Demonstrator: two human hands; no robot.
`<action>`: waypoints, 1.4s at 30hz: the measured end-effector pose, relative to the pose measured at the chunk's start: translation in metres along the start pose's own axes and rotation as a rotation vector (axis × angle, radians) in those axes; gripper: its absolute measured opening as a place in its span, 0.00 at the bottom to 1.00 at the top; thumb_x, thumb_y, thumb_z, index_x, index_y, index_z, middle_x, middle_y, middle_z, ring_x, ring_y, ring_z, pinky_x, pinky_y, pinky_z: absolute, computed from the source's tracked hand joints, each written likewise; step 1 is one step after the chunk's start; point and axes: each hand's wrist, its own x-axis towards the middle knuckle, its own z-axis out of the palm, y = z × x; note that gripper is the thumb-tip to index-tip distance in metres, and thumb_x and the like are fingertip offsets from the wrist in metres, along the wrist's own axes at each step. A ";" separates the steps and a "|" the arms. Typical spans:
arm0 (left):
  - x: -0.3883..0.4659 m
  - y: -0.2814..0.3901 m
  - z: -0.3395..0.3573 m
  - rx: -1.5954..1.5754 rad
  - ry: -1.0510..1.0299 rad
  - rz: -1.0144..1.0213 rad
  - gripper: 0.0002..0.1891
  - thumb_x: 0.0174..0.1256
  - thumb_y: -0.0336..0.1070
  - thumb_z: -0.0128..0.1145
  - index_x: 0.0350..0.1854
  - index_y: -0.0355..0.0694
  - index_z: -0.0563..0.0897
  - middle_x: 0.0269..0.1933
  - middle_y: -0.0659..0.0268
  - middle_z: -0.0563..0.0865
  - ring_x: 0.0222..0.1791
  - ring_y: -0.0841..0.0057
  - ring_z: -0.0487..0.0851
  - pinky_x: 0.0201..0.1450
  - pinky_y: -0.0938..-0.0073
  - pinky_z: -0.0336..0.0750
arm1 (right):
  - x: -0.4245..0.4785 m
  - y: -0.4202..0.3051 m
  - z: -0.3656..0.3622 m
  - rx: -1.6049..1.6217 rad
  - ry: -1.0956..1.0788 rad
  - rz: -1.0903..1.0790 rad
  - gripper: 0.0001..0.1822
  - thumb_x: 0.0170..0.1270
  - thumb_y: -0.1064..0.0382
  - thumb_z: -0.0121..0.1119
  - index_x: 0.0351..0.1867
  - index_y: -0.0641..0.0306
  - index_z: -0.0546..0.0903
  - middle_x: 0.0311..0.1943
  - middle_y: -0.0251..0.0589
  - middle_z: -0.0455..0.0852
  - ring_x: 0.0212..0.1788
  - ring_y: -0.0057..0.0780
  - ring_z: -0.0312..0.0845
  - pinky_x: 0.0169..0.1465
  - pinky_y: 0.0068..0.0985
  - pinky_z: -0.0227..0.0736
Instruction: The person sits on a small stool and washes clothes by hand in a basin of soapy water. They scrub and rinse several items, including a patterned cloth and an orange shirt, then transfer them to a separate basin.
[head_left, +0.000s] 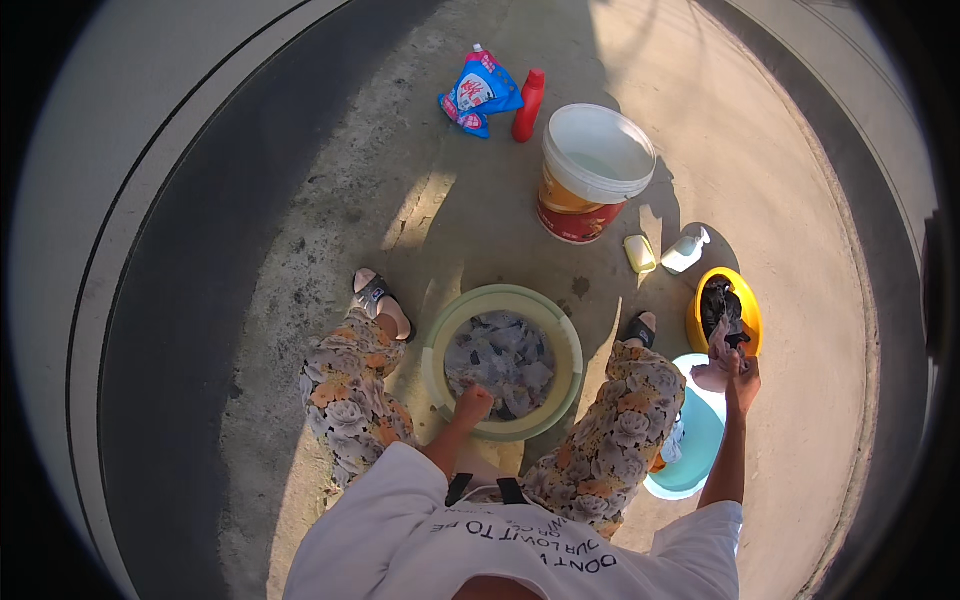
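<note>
Between my knees stands a pale green and cream plastic basin (568, 319), with wet grey patterned fabric (502, 356) in it. My left hand (474, 405) is curled at the near left of that fabric; whether the fingers grip any of it is hidden. Off to the right, my right hand (742, 382) holds a mauve cloth (718, 369). One end of this cloth hangs over the light blue basin (694, 442), and the other reaches up to the yellow tub (754, 311). Dark clothing (721, 306) lies inside the yellow tub.
A large white bucket (598, 187) with a red and gold label stands ahead. Beyond it are a red bottle (529, 106) and a blue detergent pouch (480, 94). A soap dish (640, 254) and a white pump bottle (685, 252) are near the yellow tub.
</note>
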 end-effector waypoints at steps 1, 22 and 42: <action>-0.003 0.000 -0.002 0.021 -0.010 -0.007 0.10 0.55 0.42 0.54 0.31 0.41 0.79 0.31 0.59 0.83 0.34 0.63 0.81 0.39 0.65 0.74 | -0.014 0.028 -0.001 -0.054 -0.033 0.092 0.19 0.58 0.50 0.59 0.27 0.68 0.75 0.24 0.46 0.79 0.26 0.33 0.74 0.32 0.30 0.70; 0.063 0.005 0.008 0.374 0.074 0.073 0.23 0.55 0.42 0.56 0.54 0.42 0.72 0.53 0.52 0.74 0.54 0.54 0.71 0.54 0.59 0.68 | -0.060 -0.135 0.300 0.114 -1.190 -0.521 0.10 0.55 0.60 0.53 0.27 0.65 0.78 0.29 0.52 0.81 0.34 0.49 0.78 0.38 0.38 0.72; 0.011 0.092 0.057 0.060 -0.067 0.158 0.17 0.61 0.48 0.53 0.33 0.35 0.75 0.26 0.49 0.81 0.30 0.53 0.80 0.32 0.59 0.72 | -0.291 -0.059 0.349 1.436 -1.075 1.478 0.25 0.64 0.49 0.43 0.55 0.65 0.68 0.49 0.51 0.75 0.47 0.43 0.75 0.45 0.35 0.73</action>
